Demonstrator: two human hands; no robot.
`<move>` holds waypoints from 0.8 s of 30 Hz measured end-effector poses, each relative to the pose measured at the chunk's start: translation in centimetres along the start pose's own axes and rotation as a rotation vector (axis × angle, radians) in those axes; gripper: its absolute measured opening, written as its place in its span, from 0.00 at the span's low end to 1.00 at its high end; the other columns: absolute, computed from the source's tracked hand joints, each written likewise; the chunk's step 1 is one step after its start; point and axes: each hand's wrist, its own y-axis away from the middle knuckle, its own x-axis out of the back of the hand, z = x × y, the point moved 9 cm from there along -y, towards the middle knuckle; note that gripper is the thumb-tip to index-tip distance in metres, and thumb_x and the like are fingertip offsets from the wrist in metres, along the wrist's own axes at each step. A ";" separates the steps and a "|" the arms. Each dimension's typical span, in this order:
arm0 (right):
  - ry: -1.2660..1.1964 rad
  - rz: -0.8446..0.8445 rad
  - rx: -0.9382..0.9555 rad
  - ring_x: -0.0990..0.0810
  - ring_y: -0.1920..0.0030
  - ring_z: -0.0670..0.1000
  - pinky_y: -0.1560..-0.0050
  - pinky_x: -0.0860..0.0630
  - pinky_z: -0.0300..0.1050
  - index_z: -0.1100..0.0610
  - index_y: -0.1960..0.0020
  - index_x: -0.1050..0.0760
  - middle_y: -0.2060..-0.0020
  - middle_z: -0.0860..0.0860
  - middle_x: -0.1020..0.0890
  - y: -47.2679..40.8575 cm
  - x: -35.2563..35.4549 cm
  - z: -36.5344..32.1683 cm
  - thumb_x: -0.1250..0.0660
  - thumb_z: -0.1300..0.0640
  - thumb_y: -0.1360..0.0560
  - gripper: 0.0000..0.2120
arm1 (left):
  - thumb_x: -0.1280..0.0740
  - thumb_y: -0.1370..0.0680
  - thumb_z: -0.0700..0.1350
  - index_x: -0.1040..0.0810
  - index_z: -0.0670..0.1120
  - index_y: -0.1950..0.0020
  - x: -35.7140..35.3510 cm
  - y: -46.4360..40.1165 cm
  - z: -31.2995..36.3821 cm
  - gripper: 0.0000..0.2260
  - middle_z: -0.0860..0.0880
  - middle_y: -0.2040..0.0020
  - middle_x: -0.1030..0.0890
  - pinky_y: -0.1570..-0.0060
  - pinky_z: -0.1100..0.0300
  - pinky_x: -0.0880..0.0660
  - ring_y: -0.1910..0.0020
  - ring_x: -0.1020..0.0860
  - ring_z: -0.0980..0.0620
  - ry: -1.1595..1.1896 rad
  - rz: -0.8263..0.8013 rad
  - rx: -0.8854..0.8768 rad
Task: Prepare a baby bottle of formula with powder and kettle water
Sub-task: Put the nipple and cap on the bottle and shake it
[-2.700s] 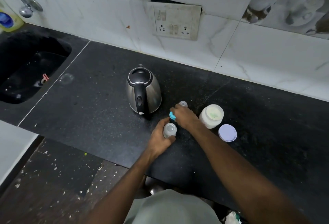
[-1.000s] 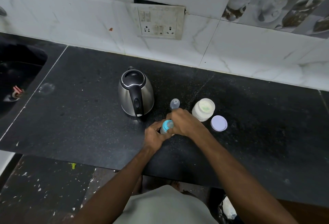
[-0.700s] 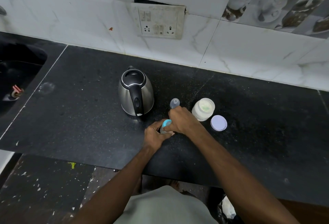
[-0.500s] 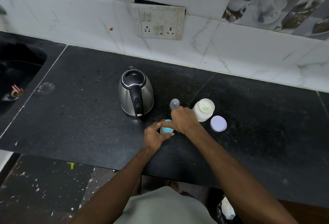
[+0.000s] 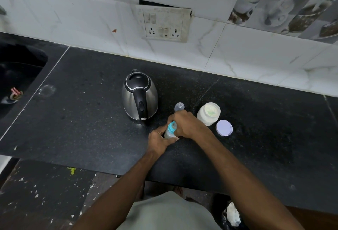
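A small clear baby bottle (image 5: 168,134) stands on the black counter (image 5: 82,120). My left hand (image 5: 159,141) grips its body from the left. My right hand (image 5: 186,124) is closed over its blue nipple ring (image 5: 172,127) on top. Just behind my right hand stands the bottle's clear cap (image 5: 179,106). A steel kettle (image 5: 140,95) with a black lid and handle stands to the left. An open jar of pale powder (image 5: 208,113) stands to the right, its round lilac lid (image 5: 224,127) lying beside it.
A dark sink (image 5: 18,80) is set into the counter at far left. A wall socket plate (image 5: 164,23) hangs on the white tiles behind. The counter's front edge runs just below my forearms, with speckled floor (image 5: 40,193) beneath.
My right hand brought the blue nipple ring from beside the bottle onto its top and now turns there. My left hand keeps hold of the bottle. The camera shifted right.
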 end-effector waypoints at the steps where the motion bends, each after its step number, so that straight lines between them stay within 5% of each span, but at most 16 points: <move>1: -0.001 0.001 -0.003 0.19 0.44 0.58 0.48 0.21 0.51 0.55 0.36 0.20 0.44 0.56 0.19 0.0 0.1 0.1 0.30 0.63 0.24 0.17 | 0.16 0.31 0.43 0.17 0.48 0.32 0.0 0.0 0.0 0.28 0.54 0.39 0.14 0.35 0.56 0.20 0.40 0.16 0.57 -0.004 -0.003 0.001; 7: 0.065 -0.020 0.002 0.17 0.48 0.58 0.49 0.19 0.52 0.58 0.39 0.20 0.46 0.57 0.18 -0.1 -0.8 -0.7 0.27 0.63 0.27 0.17 | 0.16 0.31 0.42 0.17 0.47 0.33 0.1 0.0 0.1 0.27 0.53 0.40 0.14 0.40 0.62 0.19 0.42 0.16 0.59 -0.017 0.007 -0.001; 12: 0.119 0.065 -0.023 0.17 0.49 0.60 0.58 0.28 0.49 0.62 0.49 0.22 0.52 0.58 0.19 -0.3 -0.4 -0.7 0.27 0.55 0.26 0.11 | 0.17 0.31 0.38 0.16 0.47 0.35 0.1 0.0 0.0 0.25 0.54 0.44 0.13 0.44 0.67 0.21 0.44 0.15 0.59 -0.011 0.009 0.007; 16: 0.276 0.143 -0.045 0.18 0.47 0.61 0.54 0.28 0.50 0.60 0.47 0.21 0.48 0.58 0.17 -0.4 0.0 -0.1 0.32 0.35 0.23 0.27 | 0.17 0.32 0.37 0.14 0.47 0.39 0.1 -0.1 -0.5 0.22 0.53 0.45 0.12 0.43 0.63 0.19 0.45 0.15 0.59 -0.003 0.027 0.026; 20: 0.297 0.181 -0.113 0.17 0.53 0.58 0.55 0.27 0.51 0.58 0.62 0.27 0.57 0.56 0.18 -0.3 -0.1 1.2 0.45 0.26 0.22 0.35 | 0.17 0.31 0.40 0.15 0.50 0.42 -0.1 -0.2 -0.3 0.19 0.55 0.47 0.12 0.44 0.63 0.19 0.47 0.15 0.60 -0.018 0.010 0.027; 22: 0.241 0.121 -0.057 0.17 0.50 0.60 0.54 0.26 0.52 0.57 0.51 0.21 0.50 0.56 0.18 -0.4 -0.8 1.1 0.41 0.28 0.22 0.32 | 0.16 0.32 0.40 0.14 0.49 0.41 0.1 -0.2 -0.5 0.20 0.53 0.48 0.12 0.45 0.62 0.19 0.47 0.14 0.57 -0.014 0.023 0.031; 24: 0.165 0.022 0.079 0.19 0.45 0.60 0.48 0.22 0.56 0.52 0.33 0.24 0.40 0.56 0.22 -0.4 -1.8 -0.1 0.31 0.41 0.22 0.22 | 0.17 0.32 0.39 0.14 0.47 0.41 0.3 -0.3 -0.6 0.20 0.52 0.49 0.12 0.48 0.62 0.19 0.49 0.14 0.55 -0.044 0.033 0.018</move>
